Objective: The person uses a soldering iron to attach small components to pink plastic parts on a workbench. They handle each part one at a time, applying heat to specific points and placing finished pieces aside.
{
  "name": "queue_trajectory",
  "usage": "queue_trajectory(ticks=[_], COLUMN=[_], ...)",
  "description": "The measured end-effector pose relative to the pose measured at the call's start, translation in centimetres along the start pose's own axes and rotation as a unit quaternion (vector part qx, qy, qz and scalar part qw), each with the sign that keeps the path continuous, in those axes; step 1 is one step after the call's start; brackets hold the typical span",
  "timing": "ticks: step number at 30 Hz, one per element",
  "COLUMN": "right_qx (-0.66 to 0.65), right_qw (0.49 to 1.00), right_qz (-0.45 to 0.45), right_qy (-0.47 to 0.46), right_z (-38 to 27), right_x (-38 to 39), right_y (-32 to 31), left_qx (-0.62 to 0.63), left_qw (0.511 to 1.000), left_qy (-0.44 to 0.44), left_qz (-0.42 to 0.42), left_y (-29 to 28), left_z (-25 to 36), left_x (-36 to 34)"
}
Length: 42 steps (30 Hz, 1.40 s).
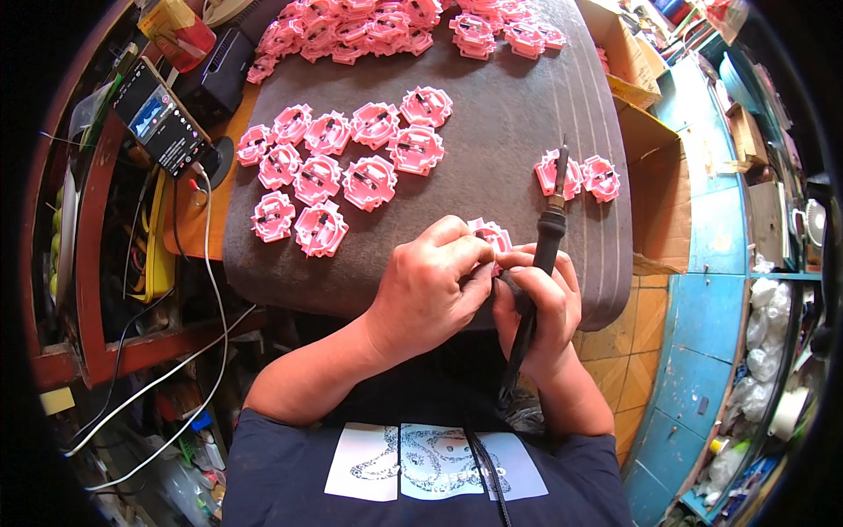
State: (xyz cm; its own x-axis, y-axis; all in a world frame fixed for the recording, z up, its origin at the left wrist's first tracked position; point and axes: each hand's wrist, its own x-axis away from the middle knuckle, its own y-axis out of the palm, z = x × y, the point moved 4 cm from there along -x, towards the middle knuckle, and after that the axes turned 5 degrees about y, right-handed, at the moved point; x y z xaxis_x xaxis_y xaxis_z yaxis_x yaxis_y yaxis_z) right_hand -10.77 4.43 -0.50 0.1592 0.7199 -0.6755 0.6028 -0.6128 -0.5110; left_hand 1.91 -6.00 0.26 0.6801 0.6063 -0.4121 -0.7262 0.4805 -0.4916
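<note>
My left hand (430,285) is closed at the front of the dark grey work surface (439,158), pinching at a pink plastic part (488,235) with a detail hidden under my fingertips. My right hand (549,307) grips a black soldering iron (549,230), its thin tip pointing away from me, while its fingertips also meet at that pink part. Two similar pink pieces with dark components (601,178) lie to the right, one beneath the iron's tip. A group of several more (369,183) is spread over the left half of the surface.
Heaped pink pieces (351,26) cover the far edge. Cardboard boxes (659,211) and a blue cabinet (707,351) are at the right. At the left, a phone (158,114) with cables stands on a wooden table (198,237), beside a yellow container (156,281).
</note>
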Motion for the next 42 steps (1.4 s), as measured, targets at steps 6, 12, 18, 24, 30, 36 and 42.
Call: queue_trajectory(ticks=[6, 12, 18, 24, 30, 36, 42], right_qx=[-0.039, -0.028, -0.062, -0.071, -0.075, -0.081, -0.079], right_qw=[0.999, 0.998, 0.998, 0.997, 0.997, 0.996, 0.994], right_qz=[0.031, 0.065, -0.011, -0.02, -0.023, -0.015, 0.026], right_qy=[-0.011, 0.008, 0.021, 0.019, 0.02, 0.033, 0.077], right_z=[-0.2, -0.9, -2.4, -2.6, -2.5, -2.4, -2.5], right_x=[1.1, 2.6, 2.6, 2.5, 2.4, 2.6, 2.8], right_y=[-2.2, -5.3, -6.7, -6.4, -6.4, -6.3, -6.3], left_qx=[-0.013, -0.005, -0.03, -0.032, -0.034, -0.029, -0.031], left_qw=[1.0, 1.0, 0.999, 0.999, 0.999, 1.0, 1.0], left_qy=[-0.018, -0.015, -0.025, -0.024, -0.013, -0.01, -0.004], left_qz=[-0.001, 0.004, -0.004, -0.001, 0.0, -0.002, -0.004], left_y=[0.1, 0.3, 0.4, 0.3, 0.3, 0.3, 0.4], left_z=[0.3, 0.1, 0.1, 0.2, 0.2, 0.3, 0.2], left_x=[-0.1, 0.0, 0.1, 0.1, 0.0, 0.0, 0.1])
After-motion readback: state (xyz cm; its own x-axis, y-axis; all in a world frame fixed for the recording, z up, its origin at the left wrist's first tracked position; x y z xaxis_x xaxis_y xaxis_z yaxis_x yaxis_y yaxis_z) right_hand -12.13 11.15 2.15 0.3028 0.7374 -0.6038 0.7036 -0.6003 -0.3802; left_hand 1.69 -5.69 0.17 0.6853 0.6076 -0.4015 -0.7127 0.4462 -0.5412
